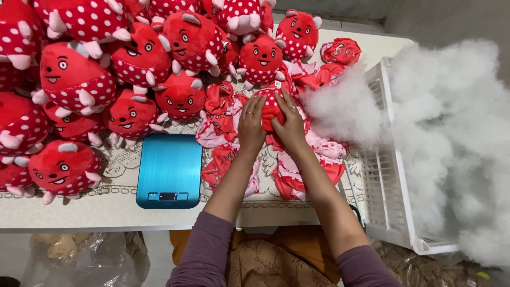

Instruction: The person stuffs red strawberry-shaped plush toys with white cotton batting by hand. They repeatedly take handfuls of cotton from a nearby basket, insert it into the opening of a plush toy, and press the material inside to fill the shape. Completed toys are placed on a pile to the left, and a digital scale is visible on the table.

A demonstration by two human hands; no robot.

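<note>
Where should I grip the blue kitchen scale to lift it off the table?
Grip the blue kitchen scale by its two long side edges, coming from above. It lies flat, its near display end faces the table edge, and plush toys crowd only its far end, so probably both sides are reachable.

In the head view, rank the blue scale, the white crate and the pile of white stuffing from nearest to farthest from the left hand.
From the left hand:
1. Blue scale, just to its left on the table.
2. White crate, off to the right.
3. White stuffing, heaped rightmost, past the crate's rim.

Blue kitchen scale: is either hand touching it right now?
Apart. The head view shows both the left hand and right hand pressed on a red polka-dot plush toy, with lace tablecloth visible between them and the blue kitchen scale.
</note>
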